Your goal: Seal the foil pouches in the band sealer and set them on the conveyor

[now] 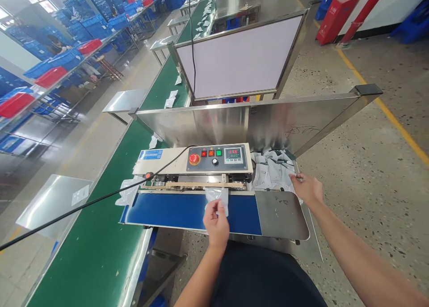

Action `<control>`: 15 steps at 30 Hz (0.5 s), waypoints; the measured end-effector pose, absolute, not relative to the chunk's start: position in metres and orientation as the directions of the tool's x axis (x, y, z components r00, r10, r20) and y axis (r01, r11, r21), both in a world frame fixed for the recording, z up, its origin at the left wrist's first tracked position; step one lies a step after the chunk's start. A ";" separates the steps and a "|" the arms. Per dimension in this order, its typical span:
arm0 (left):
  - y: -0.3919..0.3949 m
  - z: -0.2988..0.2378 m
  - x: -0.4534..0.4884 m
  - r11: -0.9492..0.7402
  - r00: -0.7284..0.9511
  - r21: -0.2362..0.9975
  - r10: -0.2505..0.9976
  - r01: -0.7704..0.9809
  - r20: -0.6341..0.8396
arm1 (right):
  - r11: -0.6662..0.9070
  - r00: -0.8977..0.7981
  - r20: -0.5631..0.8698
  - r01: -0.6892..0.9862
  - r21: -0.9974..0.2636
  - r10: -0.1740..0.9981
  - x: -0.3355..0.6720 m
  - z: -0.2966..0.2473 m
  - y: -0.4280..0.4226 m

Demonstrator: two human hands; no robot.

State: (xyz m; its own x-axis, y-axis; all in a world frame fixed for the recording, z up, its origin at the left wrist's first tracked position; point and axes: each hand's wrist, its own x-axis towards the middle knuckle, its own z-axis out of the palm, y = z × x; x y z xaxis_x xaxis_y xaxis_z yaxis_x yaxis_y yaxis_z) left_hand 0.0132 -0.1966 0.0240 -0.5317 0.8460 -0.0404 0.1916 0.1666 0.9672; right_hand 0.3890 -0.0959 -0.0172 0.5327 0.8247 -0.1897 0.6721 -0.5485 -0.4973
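Note:
A band sealing machine [192, 164] stands in front of me, with a cream body, a control panel [217, 157] and a blue feed belt [177, 213]. My left hand [216, 224] is shut on a clear plastic pouch [217, 199], whose top edge reaches the sealer's guide rail. To the right, my right hand [307, 189] has its fingertips at the edge of a loose pile of white and silver pouches [270, 170]. Whether those fingers pinch a pouch is hard to see. A steel shelf [281, 214] lies just below that pile.
A green conveyor table [97, 262] runs along the left, with a black cable [83, 211] crossing above it. Stainless panels [295, 121] stand behind the sealer. Shelving with blue crates and red bins [50, 77] lines the far left, and a person sits among them.

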 end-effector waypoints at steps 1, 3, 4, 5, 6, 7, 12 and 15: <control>-0.196 0.027 0.025 0.118 -0.456 0.968 0.890 0.222 -0.004 | -0.545 0.528 -0.190 0.674 -0.498 0.827 0.388 -0.012 -0.097; -0.190 0.033 0.055 0.006 -0.277 0.962 0.958 0.274 0.072 | -0.492 0.526 -0.105 0.681 -0.543 0.844 0.377 0.005 -0.107; -0.185 0.036 0.072 -0.050 -0.188 0.957 0.976 0.284 0.107 | -0.425 0.507 -0.028 0.690 -0.586 0.862 0.368 0.017 -0.116; -0.179 0.038 0.089 -0.100 -0.110 0.954 0.985 0.283 0.136 | -0.338 0.475 0.055 0.699 -0.631 0.878 0.358 0.030 -0.126; -0.173 0.041 0.104 -0.139 -0.049 0.951 0.986 0.276 0.158 | -0.246 0.437 0.128 0.699 -0.671 0.891 0.348 0.042 -0.138; -0.167 0.042 0.118 -0.165 -0.005 0.950 0.985 0.266 0.172 | -0.168 0.396 0.172 0.688 -0.706 0.902 0.339 0.053 -0.150; -0.160 0.043 0.143 -0.101 0.129 0.969 0.989 0.225 0.073 | -0.176 0.246 -0.091 0.348 -0.921 0.965 0.311 0.061 -0.192; -0.169 0.037 0.134 -0.006 0.118 0.976 0.993 0.218 -0.020 | -0.301 0.281 -0.266 0.090 -0.949 0.922 0.307 0.041 -0.201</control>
